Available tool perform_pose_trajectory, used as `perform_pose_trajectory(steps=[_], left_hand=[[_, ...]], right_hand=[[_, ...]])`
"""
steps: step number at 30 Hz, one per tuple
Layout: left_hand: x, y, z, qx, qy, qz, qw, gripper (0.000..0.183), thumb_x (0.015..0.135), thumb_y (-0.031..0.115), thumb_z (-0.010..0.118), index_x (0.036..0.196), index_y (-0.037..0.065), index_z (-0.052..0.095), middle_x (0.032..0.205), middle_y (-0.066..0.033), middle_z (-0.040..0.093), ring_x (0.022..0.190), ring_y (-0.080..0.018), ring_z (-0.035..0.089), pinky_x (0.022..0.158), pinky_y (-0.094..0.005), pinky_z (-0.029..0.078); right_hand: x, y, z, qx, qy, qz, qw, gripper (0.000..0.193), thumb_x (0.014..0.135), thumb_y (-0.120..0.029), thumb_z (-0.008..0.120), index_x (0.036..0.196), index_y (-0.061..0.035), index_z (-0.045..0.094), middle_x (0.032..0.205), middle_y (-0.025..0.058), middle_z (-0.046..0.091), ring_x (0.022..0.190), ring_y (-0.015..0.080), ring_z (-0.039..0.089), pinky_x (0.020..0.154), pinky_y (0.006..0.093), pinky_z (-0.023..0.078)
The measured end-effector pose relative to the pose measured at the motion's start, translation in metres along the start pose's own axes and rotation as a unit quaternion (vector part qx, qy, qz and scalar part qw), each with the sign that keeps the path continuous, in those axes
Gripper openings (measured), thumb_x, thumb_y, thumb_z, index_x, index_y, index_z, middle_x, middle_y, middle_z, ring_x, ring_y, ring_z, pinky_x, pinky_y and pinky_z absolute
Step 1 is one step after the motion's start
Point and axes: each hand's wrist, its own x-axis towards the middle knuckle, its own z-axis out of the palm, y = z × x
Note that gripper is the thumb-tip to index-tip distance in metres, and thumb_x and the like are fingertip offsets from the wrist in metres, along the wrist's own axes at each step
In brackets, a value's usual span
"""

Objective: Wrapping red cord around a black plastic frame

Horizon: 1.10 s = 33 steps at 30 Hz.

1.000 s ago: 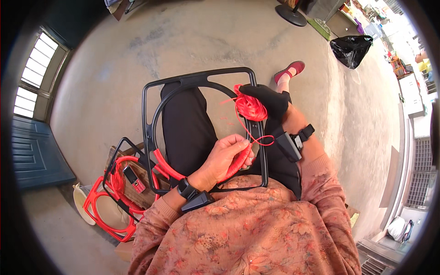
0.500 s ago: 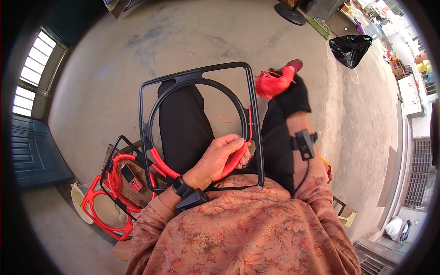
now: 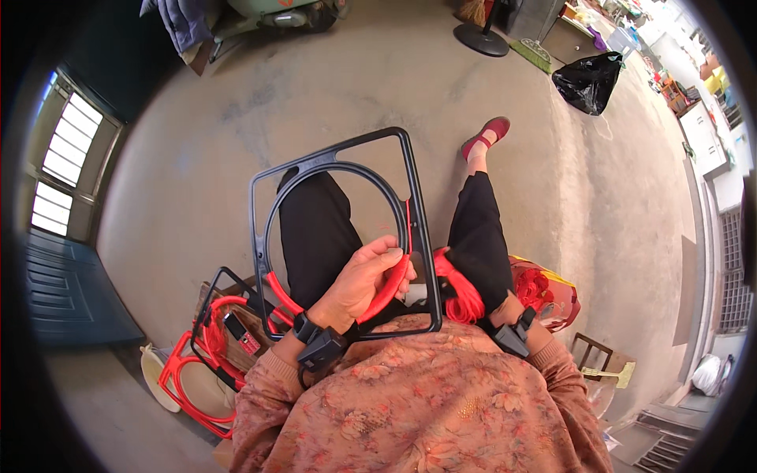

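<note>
A black rectangular frame (image 3: 419, 229) with a round inner ring rests tilted over my lap. Red cord (image 3: 382, 306) is wound closely around the ring's lower part. My left hand (image 3: 363, 280) is closed on the ring's lower right, its thumb and fingers pinching where the winding ends. A red strand (image 3: 409, 225) runs along the ring's right side above the thumb. To the right of the frame, my right hand (image 3: 489, 276), in a dark glove, grips a bundle of red cord (image 3: 464, 303) near my right thigh. The dark glove blends into the black trousers, hiding its fingers.
On the left lie a red-wound frame (image 3: 177, 378), another black frame (image 3: 206, 292) and a phone (image 3: 240, 333). A red bag (image 3: 564, 303) with red cord stands at my right. Farther off are a black plastic bag (image 3: 587, 83), a broom (image 3: 532, 55) and a round stand base (image 3: 481, 41).
My right hand has come back from far beside my right foot to near the frame, bringing the red cord bundle with it. The left hand keeps its hold on the ring.
</note>
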Motion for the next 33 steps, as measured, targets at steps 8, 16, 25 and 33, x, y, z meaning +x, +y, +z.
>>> perform_pose_trajectory(steps=[8, 16, 25, 33], left_hand=[[0.0, 0.039, 0.017, 0.137, 0.087, 0.042, 0.986, 0.018, 0.096, 0.021, 0.053, 0.091, 0.004, 0.057, 0.079, -0.0045, 0.063, 0.068, -0.0135, 0.064, 0.062, -0.0256, 0.055], [0.012, 0.039, 0.01, 0.104, 0.155, 0.103, 0.977, 0.018, 0.094, 0.02, 0.056, 0.084, 0.006, 0.056, 0.076, -0.0012, 0.061, 0.063, -0.0084, 0.059, 0.057, -0.0244, 0.052], [-0.021, 0.044, 0.007, 0.265, 0.051, 0.117, 0.956, 0.015, 0.094, 0.014, 0.053, 0.09, 0.002, 0.06, 0.082, 0.0034, 0.061, 0.073, -0.0018, 0.054, 0.066, -0.0183, 0.043], [-0.019, 0.008, 0.031, 0.392, -0.065, 0.012, 0.918, 0.026, 0.092, 0.02, 0.06, 0.074, 0.003, 0.054, 0.064, 0.0087, 0.044, 0.059, 0.0013, 0.036, 0.047, -0.0199, 0.028]], right_hand=[[0.021, -0.002, 0.033, -0.057, -0.117, -0.01, 0.991, 0.029, 0.098, -0.026, 0.048, 0.116, -0.0047, 0.056, 0.1, 0.0037, 0.064, 0.084, 0.0112, 0.061, 0.074, 0.0236, 0.051], [0.026, -0.007, 0.006, -0.074, -0.067, 0.001, 0.995, 0.027, 0.095, -0.034, 0.051, 0.097, -0.0073, 0.056, 0.077, 0.0047, 0.059, 0.062, 0.013, 0.057, 0.056, 0.0257, 0.049], [0.047, -0.026, -0.009, -0.015, 0.028, -0.107, 0.994, 0.024, 0.091, -0.023, 0.057, 0.106, -0.0046, 0.058, 0.084, 0.0054, 0.063, 0.08, 0.0131, 0.061, 0.074, 0.0277, 0.05], [0.074, -0.026, 0.013, -0.239, 0.136, -0.273, 0.922, 0.032, 0.087, -0.022, 0.062, 0.111, -0.0008, 0.059, 0.094, 0.0041, 0.062, 0.089, 0.012, 0.057, 0.08, 0.0316, 0.049]])
